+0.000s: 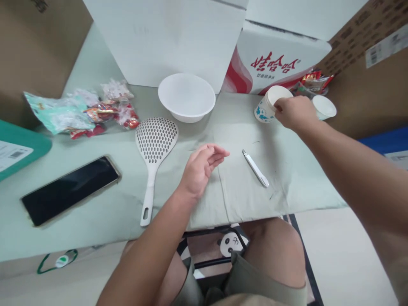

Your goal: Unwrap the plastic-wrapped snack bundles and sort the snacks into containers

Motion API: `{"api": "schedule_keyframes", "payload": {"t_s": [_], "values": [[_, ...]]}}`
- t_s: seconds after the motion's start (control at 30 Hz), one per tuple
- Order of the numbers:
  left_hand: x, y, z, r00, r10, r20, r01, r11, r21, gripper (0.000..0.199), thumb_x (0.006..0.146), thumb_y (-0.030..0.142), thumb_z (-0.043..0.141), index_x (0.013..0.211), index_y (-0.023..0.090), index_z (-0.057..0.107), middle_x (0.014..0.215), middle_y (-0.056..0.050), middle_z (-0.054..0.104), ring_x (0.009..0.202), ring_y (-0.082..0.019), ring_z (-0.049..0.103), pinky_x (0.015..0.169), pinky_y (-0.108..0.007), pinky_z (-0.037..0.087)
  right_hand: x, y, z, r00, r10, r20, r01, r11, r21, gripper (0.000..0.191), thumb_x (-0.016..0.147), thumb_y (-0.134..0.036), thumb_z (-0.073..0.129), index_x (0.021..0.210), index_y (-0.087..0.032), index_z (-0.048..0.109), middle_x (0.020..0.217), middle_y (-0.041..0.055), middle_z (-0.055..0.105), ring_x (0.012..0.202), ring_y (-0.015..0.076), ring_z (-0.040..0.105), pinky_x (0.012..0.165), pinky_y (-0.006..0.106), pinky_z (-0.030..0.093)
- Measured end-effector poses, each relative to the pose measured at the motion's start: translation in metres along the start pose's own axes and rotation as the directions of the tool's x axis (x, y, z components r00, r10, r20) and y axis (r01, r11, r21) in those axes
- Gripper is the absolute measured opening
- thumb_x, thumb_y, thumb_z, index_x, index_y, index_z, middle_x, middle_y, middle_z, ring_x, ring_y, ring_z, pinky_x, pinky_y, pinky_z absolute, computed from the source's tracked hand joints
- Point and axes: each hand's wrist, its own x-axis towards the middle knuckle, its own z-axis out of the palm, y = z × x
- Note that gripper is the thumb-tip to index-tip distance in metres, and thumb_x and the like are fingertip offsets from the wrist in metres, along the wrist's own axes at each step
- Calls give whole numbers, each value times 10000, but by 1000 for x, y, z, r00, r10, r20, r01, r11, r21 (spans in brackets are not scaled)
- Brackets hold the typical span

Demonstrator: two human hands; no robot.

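Note:
My right hand is closed in a pinch at the rim of a white paper cup with blue print. The cup looks stacked with another one, and its right side is hidden behind my fingers. A second white cup is just beyond my wrist, partly covered. My left hand hovers over the cloth, fingers loosely stretched, holding nothing. Between the two hands lies a slim white tool with a metal tip, perhaps a small cutter. Left of my left hand is a white slotted skimmer.
A white bowl stands behind the skimmer, against a white box. Snack packets lie at the back left, near a black phone. A red-and-white carton and a brown box border the back right.

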Motion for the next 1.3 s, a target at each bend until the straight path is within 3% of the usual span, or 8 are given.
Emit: {"api": "schedule_keyframes", "payload": {"t_s": [0.3, 0.53, 0.8, 0.87, 0.97, 1.03, 1.17, 1.3], "values": [[3, 3, 4, 999, 5, -32, -6, 999, -46, 233, 861, 400, 615, 773, 204, 703, 885, -17, 725, 954, -179, 752, 939, -304, 561, -10, 1, -10, 999, 35, -15, -36, 998, -60, 350, 994, -161, 537, 1245, -79, 766, 1175, 263, 758, 1084, 265, 679, 724, 401, 294], [5, 1, 8, 1000, 0, -22, -1, 1000, -15, 256, 875, 410, 590, 765, 206, 698, 871, -23, 728, 953, -187, 751, 959, -315, 560, -16, 3, -5, 994, -73, -77, 68, 996, -55, 337, 1022, -184, 498, 1242, -87, 734, 1225, 215, 744, 1025, 229, 652, 730, 386, 295], [7, -2, 7, 999, 2, -45, -1, 1000, 24, 249, 865, 415, 595, 768, 209, 695, 872, -29, 734, 961, -198, 750, 957, -326, 563, -18, 8, -20, 970, 54, -236, -42, 998, 55, 413, 1031, -124, 401, 1365, -68, 638, 1386, 247, 623, 1277, 302, 585, 953, 406, 396], [7, -2, 7, 999, 4, -45, -3, 1000, 24, 247, 862, 420, 601, 772, 209, 693, 874, -27, 733, 965, -198, 750, 963, -327, 561, -22, 14, -30, 942, 138, -306, -92, 983, 159, 415, 1010, -106, 416, 1354, -84, 646, 1414, 247, 598, 1331, 326, 560, 1019, 434, 402], [7, 0, 6, 999, 11, -39, -10, 1000, 13, 244, 852, 430, 619, 773, 210, 685, 873, -22, 727, 968, -197, 749, 977, -328, 553, -38, 12, -37, 836, 222, -502, -75, 952, 296, 365, 942, -65, 457, 1236, -116, 667, 1324, 215, 647, 1282, 320, 596, 1030, 463, 429], [8, 2, 5, 999, 19, -44, -19, 1000, 2, 238, 839, 431, 635, 767, 209, 681, 861, -17, 718, 958, -193, 749, 978, -325, 549, -53, -4, -27, 786, 140, -603, 83, 941, 327, 275, 946, -109, 460, 1125, -154, 663, 1173, 177, 692, 1185, 302, 642, 1012, 468, 459], [9, 5, 1, 997, 40, -70, -42, 999, -17, 223, 808, 425, 666, 753, 209, 672, 832, -9, 709, 928, -185, 749, 968, -319, 543, -69, -56, 24, 822, -99, -560, 396, 806, 440, 198, 968, -207, 452, 1036, -214, 638, 1043, 147, 693, 1024, 294, 663, 895, 448, 517], [7, 9, -4, 995, 57, -83, -58, 998, -7, 251, 844, 445, 627, 765, 210, 664, 840, -21, 725, 935, -192, 753, 992, -340, 536, -58, -85, 68, 825, -141, -548, 434, 779, 453, 191, 932, -202, 460, 974, -247, 640, 1010, 116, 709, 962, 282, 637, 867, 433, 520]]}}
